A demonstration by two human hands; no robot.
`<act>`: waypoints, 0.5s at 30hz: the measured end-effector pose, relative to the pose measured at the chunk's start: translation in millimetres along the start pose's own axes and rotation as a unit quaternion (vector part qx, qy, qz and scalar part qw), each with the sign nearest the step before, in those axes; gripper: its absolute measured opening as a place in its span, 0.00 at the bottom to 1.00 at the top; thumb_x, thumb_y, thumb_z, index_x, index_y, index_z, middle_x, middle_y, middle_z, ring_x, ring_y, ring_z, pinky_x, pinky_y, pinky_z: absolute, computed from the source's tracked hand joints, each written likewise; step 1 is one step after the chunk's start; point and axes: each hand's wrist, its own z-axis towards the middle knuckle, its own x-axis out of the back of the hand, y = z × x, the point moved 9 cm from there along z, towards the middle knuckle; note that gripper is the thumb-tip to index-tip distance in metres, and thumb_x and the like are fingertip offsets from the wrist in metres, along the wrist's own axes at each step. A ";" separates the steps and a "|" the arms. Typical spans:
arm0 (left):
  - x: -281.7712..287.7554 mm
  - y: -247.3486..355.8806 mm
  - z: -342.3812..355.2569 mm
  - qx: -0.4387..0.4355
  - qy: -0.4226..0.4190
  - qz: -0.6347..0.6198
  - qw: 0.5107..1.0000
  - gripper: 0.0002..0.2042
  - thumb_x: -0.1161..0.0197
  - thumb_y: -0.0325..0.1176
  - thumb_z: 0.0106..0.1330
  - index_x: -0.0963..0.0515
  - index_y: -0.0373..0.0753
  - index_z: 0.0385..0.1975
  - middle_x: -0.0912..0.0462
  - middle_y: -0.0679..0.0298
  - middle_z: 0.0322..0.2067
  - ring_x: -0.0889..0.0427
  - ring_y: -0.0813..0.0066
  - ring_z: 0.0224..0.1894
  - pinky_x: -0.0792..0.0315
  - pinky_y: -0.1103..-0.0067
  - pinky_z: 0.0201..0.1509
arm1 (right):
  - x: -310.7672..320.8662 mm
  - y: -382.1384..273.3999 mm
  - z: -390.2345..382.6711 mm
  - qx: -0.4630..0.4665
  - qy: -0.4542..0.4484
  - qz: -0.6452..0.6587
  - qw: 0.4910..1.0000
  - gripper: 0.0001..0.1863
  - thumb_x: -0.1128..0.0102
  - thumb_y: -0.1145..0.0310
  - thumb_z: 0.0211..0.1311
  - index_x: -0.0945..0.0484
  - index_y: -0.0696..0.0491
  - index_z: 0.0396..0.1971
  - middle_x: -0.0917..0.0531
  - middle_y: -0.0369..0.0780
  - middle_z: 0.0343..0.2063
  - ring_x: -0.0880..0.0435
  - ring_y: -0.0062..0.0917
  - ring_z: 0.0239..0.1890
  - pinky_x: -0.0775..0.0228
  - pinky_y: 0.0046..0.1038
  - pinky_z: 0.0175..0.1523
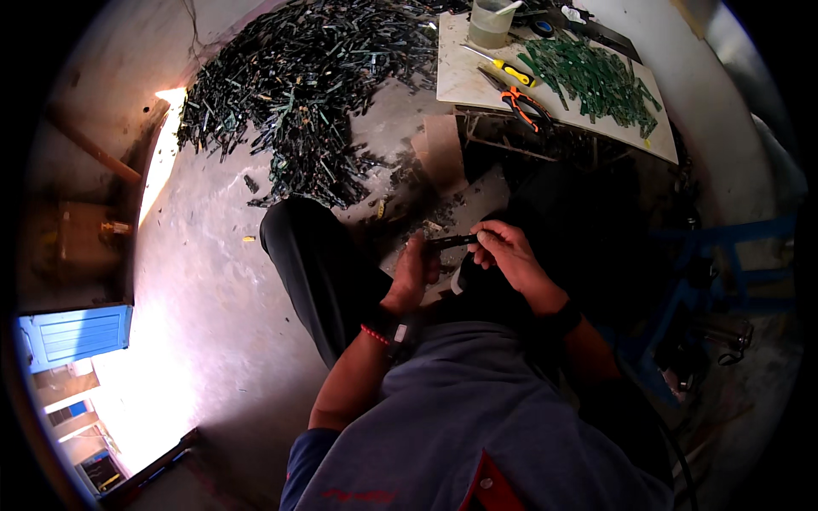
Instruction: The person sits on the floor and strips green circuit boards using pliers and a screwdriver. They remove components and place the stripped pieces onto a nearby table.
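A thin dark strip (452,242) with small light marks spans the gap between my two hands, above my lap. My left hand (413,271) is closed round its left end, thumb upward. At its right end, my right hand (504,249) pinches it between thumb and fingers. A pale curved thing (457,279) shows just below my right hand; I cannot tell what it is. On the floor ahead lies a large heap of similar dark strips (315,94).
A low white board table (456,77) at the far right bears green strips (588,81), orange-black pliers (517,100), a yellow-handled screwdriver (514,71) and a plastic cup (491,25). Cardboard (440,153) leans by it. A blue chair (733,247) stands right; a sunlit doorway (145,383) opens left.
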 end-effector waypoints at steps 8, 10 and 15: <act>5.2 -5.8 -3.7 0.053 0.042 -0.007 0.998 0.20 0.55 0.54 0.66 0.34 0.42 0.26 0.35 0.66 0.16 0.38 0.77 0.15 0.44 0.80 0.18 | -4.2 -4.2 0.1 -0.015 0.015 -0.010 1.000 0.13 0.51 0.64 0.67 0.26 0.59 0.30 0.23 0.35 0.20 0.27 0.13 0.18 0.35 0.17 0.23; 5.2 -4.3 -3.8 0.038 0.019 0.026 0.999 0.21 0.56 0.55 0.66 0.33 0.42 0.28 0.35 0.66 0.16 0.37 0.77 0.15 0.43 0.80 0.19 | -5.9 -7.0 -0.2 -0.015 0.016 -0.043 0.999 0.14 0.50 0.64 0.67 0.27 0.58 0.26 0.24 0.34 0.18 0.29 0.12 0.17 0.37 0.17 0.21; 0.2 -1.3 -8.8 0.033 0.009 0.071 0.997 0.28 0.63 0.60 0.66 0.30 0.37 0.29 0.34 0.66 0.14 0.37 0.78 0.15 0.45 0.80 0.20 | -8.2 -15.8 10.6 -0.020 -0.008 -0.147 0.989 0.16 0.49 0.63 0.66 0.28 0.58 0.22 0.26 0.33 0.16 0.31 0.12 0.15 0.40 0.17 0.19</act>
